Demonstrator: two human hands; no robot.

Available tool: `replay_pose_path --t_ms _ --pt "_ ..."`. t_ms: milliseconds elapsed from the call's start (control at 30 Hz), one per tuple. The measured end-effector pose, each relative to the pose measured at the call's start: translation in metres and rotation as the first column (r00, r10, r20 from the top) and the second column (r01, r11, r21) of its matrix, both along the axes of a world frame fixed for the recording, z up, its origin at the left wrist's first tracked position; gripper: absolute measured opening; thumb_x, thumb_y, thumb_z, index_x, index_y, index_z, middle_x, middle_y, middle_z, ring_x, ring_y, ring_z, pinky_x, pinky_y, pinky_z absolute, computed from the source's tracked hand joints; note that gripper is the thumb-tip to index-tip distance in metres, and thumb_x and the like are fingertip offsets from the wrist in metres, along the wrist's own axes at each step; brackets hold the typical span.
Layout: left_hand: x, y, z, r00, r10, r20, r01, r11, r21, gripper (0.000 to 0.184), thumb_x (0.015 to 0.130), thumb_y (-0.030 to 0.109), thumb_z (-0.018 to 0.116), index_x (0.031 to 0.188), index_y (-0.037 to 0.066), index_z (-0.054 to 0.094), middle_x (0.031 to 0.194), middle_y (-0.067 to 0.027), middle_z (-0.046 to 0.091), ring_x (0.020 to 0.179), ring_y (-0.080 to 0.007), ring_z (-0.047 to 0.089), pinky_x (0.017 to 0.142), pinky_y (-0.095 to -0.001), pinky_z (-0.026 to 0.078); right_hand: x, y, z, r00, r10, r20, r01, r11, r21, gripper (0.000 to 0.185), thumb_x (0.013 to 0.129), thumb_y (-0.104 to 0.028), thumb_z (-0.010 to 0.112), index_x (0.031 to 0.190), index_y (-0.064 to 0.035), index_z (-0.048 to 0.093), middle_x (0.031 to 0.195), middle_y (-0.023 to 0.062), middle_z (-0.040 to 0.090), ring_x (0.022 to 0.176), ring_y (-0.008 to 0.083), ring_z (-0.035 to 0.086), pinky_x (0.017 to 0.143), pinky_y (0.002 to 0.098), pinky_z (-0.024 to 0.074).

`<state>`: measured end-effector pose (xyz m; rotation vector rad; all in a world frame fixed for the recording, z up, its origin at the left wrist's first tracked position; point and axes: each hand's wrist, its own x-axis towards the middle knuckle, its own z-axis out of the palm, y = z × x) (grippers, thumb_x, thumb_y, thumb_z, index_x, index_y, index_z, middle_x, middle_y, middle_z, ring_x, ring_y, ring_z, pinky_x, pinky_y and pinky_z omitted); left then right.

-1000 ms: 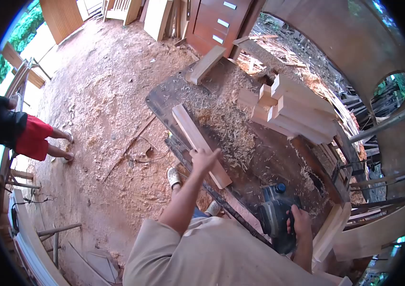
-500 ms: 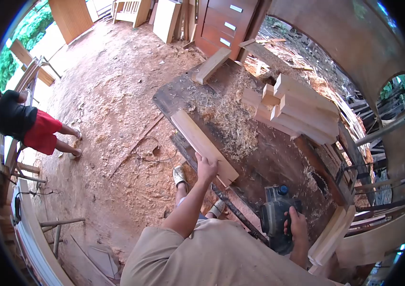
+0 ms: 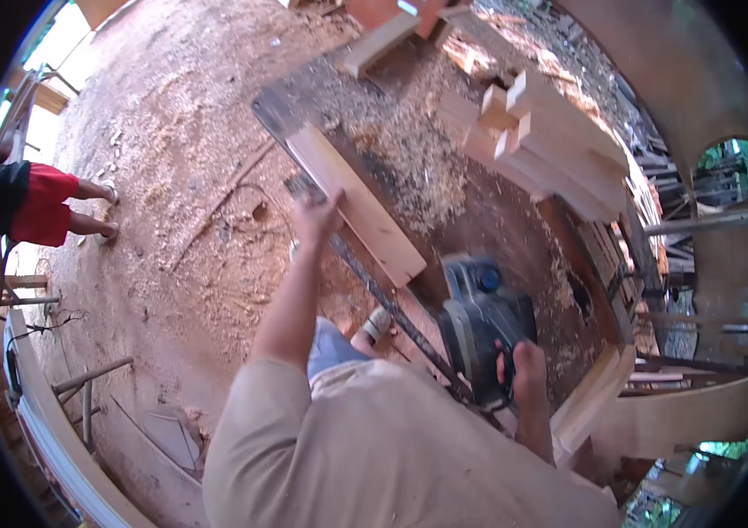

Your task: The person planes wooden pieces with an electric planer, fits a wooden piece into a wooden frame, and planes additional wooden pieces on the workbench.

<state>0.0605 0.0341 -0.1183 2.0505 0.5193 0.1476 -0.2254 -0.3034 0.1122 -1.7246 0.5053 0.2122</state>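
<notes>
A pale wooden plank (image 3: 372,216) lies along the near left edge of the dark workbench (image 3: 510,233). My left hand (image 3: 317,216) grips this plank by its outer edge, around mid-length; some of its fingers are hidden. Wrapped around the rear handle of a dark electric planer (image 3: 478,321) is my right hand (image 3: 525,363). The planer, which has a blue knob, is just past the plank's near end and apart from it. Its underside is hidden from view.
Stacked pale timber pieces (image 3: 559,150) occupy the bench's right side. Wood shavings (image 3: 418,167) cover its middle, and a short block (image 3: 380,44) lies at its far end. A person in red shorts (image 3: 44,204) stands at far left. Boards (image 3: 598,400) lean at lower right.
My left hand has shifted from the plank's top to its outer edge, farther along. My right hand has brought the planer forward, closer to the plank's near end. The view has tilted down.
</notes>
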Motion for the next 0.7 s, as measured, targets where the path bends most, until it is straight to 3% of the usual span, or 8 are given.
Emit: replay_pose_path --t_ms 33,67,167,267,333,367,467,700 --pt "0.010 0.007 0.020 0.998 -0.002 0.062 -0.004 0.996 0.090 0.073 0.072 0.056 0.078 0.107 -0.007 0.064 0.104 -0.0230 0.066 0.098 -0.0377 0.064 0.085 -0.0434 0.051 0.003 0.007 0.002 0.994 0.059 0.086 -0.061 0.998 0.021 0.047 0.102 -0.044 0.048 0.086 -0.0010 0.059 0.063 0.0018 0.055 0.052 0.0085 0.050 0.047 0.0242 0.0388" --pt "0.029 0.016 0.008 0.999 0.003 0.042 -0.002 1.000 -0.005 0.074 0.073 0.056 0.077 0.107 -0.008 0.064 0.111 -0.0257 0.063 0.106 -0.0386 0.062 0.090 -0.0441 0.050 0.008 0.012 0.001 0.997 0.044 0.068 -0.045 0.999 0.015 0.047 0.102 -0.044 0.048 0.086 -0.0010 0.059 0.063 0.0018 0.055 0.052 0.0085 0.050 0.047 0.0242 0.0388" --pt "0.068 0.037 0.025 1.000 -0.004 0.027 -0.004 0.957 0.291 0.069 0.078 0.050 0.074 0.117 -0.005 0.065 0.135 -0.0280 0.052 0.127 -0.0363 0.051 0.109 -0.0395 0.039 0.031 0.026 -0.007 0.991 0.133 0.022 -0.134 0.989 0.057 0.044 0.102 -0.042 0.051 0.084 -0.0020 0.058 0.066 0.0010 0.056 0.055 0.0074 0.050 0.049 0.0235 0.0383" --pt "0.087 0.049 0.042 0.994 -0.042 0.103 0.010 0.957 0.291 0.069 0.077 0.046 0.075 0.121 -0.006 0.063 0.141 -0.0244 0.049 0.131 -0.0345 0.048 0.109 -0.0393 0.038 0.050 0.039 -0.015 0.957 0.291 -0.011 -0.289 0.955 0.070 0.042 0.100 -0.041 0.056 0.082 -0.0033 0.060 0.065 -0.0006 0.056 0.055 0.0061 0.049 0.050 0.0238 0.0387" --pt "0.106 0.061 0.042 0.989 -0.127 0.081 0.069 0.864 0.499 0.071 0.077 0.043 0.075 0.126 -0.006 0.060 0.139 -0.0223 0.053 0.128 -0.0354 0.051 0.108 -0.0400 0.040 0.058 0.041 -0.022 0.943 0.332 -0.029 -0.329 0.941 0.076 0.042 0.099 -0.042 0.057 0.082 -0.0030 0.060 0.065 -0.0008 0.056 0.056 0.0058 0.050 0.050 0.0239 0.0389" --pt "0.113 0.066 0.044 0.990 -0.124 0.074 0.071 0.863 0.499 0.071 0.077 0.043 0.075 0.126 -0.006 0.060 0.139 -0.0223 0.053 0.128 -0.0354 0.051 0.108 -0.0400 0.040 0.060 0.042 -0.025 0.928 0.371 -0.040 -0.367 0.927 0.079 0.043 0.098 -0.042 0.059 0.082 -0.0027 0.060 0.065 -0.0010 0.056 0.057 0.0056 0.051 0.051 0.0239 0.0392" --pt "0.136 0.085 0.045 0.931 -0.342 -0.129 0.359 0.920 0.155 0.073 0.077 0.038 0.077 0.131 -0.007 0.056 0.120 -0.0229 0.066 0.111 -0.0326 0.065 0.098 -0.0371 0.049 0.066 0.041 -0.027 0.930 0.345 -0.125 -0.338 0.939 0.069 0.044 0.095 -0.044 0.062 0.082 -0.0022 0.060 0.064 -0.0012 0.056 0.058 0.0054 0.051 0.051 0.0238 0.0396" --pt "0.137 0.095 0.053 0.911 -0.334 -0.242 0.352 0.935 0.035 0.070 0.075 0.038 0.080 0.125 -0.007 0.061 0.112 -0.0197 0.070 0.105 -0.0260 0.068 0.092 -0.0344 0.051 0.076 0.033 -0.025 0.921 0.342 -0.187 -0.339 0.939 0.050 0.041 0.093 -0.040 0.063 0.080 -0.0023 0.060 0.063 -0.0012 0.056 0.057 0.0054 0.052 0.051 0.0239 0.0397"
